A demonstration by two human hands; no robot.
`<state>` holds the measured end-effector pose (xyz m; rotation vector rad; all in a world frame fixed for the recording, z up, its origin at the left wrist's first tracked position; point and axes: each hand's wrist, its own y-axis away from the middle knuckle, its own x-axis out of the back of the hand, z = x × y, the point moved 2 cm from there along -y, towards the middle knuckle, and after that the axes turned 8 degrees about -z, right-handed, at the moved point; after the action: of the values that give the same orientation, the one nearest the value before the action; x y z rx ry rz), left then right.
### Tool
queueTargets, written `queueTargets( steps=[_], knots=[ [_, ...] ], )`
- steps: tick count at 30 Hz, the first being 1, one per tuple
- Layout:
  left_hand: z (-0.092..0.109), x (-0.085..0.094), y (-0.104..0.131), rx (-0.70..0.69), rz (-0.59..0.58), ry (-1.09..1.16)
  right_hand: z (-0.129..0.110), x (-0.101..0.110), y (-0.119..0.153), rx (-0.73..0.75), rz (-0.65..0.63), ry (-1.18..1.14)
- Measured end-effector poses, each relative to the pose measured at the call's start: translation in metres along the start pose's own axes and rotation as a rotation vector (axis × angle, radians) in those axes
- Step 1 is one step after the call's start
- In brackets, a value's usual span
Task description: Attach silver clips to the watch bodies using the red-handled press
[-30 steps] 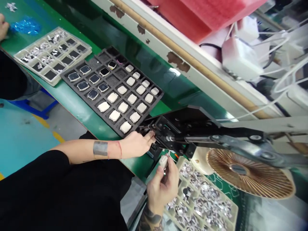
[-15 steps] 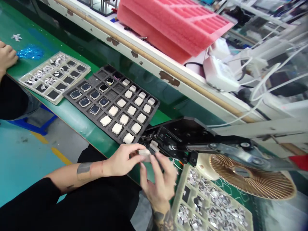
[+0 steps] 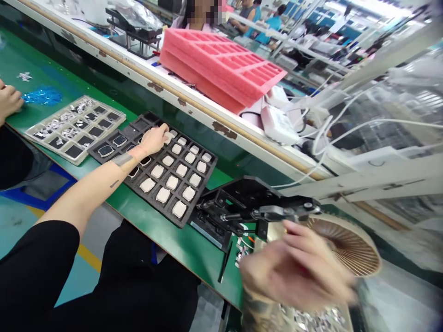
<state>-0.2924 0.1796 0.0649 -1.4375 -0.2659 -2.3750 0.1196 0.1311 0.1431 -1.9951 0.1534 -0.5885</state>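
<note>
My left hand (image 3: pixel 155 139) reaches over a dark foam tray (image 3: pixel 180 224) with square pockets. Its fingers are closed on a pale-faced smartwatch (image 3: pixel 168 138) at a pocket near the tray's far side. Right of it, the tray holds several more pale-faced smartwatches (image 3: pixel 179 210); on the left are ones with dark screens (image 3: pixel 106 151), some hidden under my forearm. My right hand (image 3: pixel 297 267) is smeared by motion, in front of the fan and over the parts box; whether it holds anything does not show.
A black lever press (image 3: pixel 242 203) stands right of the tray, by a round fan (image 3: pixel 346 244). A box of small silvery pieces (image 3: pixel 318 318) lies front right. Left is a divided box (image 3: pixel 74 159), with another person's hand (image 3: pixel 10 101) beyond. Pink foam (image 3: pixel 221 69) rests on the shelf.
My hands have parted. The left carried the smartwatch from beside the press to the tray's far pockets; the right moved right, over the parts box. The view has shifted.
</note>
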Motion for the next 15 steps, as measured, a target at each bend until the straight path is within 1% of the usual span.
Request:
queueTargets(
  steps=[2, 3, 4, 5, 7, 8, 9, 11, 13, 14, 15],
  knots=[
    [0.002, -0.003, -0.008, -0.007, -0.008, -0.033, -0.004, -0.001, 0.016, 0.191, -0.015, 0.032],
    [0.003, -0.003, -0.009, -0.005, -0.004, -0.054, -0.004, 0.002, 0.021, 0.258, -0.016, 0.049],
    [0.004, -0.003, -0.009, -0.002, 0.002, -0.072, -0.004, 0.008, 0.025, 0.294, -0.001, 0.064],
    [0.005, 0.0, -0.007, -0.003, 0.009, -0.091, -0.002, 0.017, 0.028, 0.291, 0.037, 0.077],
    [0.005, 0.007, 0.004, -0.026, 0.005, -0.154, 0.004, 0.041, 0.038, 0.205, 0.114, 0.109],
    [0.004, 0.012, 0.013, -0.041, -0.003, -0.204, 0.008, 0.052, 0.045, 0.121, 0.084, 0.13],
    [0.002, 0.017, 0.024, -0.062, -0.025, -0.271, 0.012, 0.062, 0.055, 0.014, -0.014, 0.154],
    [-0.007, 0.025, 0.05, -0.036, -0.071, -0.42, 0.019, 0.076, 0.08, -0.191, -0.319, 0.218],
    [-0.021, 0.027, 0.074, 0.014, -0.197, -0.551, 0.022, 0.079, 0.107, -0.281, -0.636, 0.33],
    [-0.027, 0.026, 0.085, 0.037, -0.232, -0.587, 0.023, 0.078, 0.12, -0.297, -0.755, 0.408],
    [-0.032, 0.023, 0.093, 0.026, -0.228, -0.604, 0.024, 0.074, 0.131, -0.306, -0.85, 0.486]
  ],
)
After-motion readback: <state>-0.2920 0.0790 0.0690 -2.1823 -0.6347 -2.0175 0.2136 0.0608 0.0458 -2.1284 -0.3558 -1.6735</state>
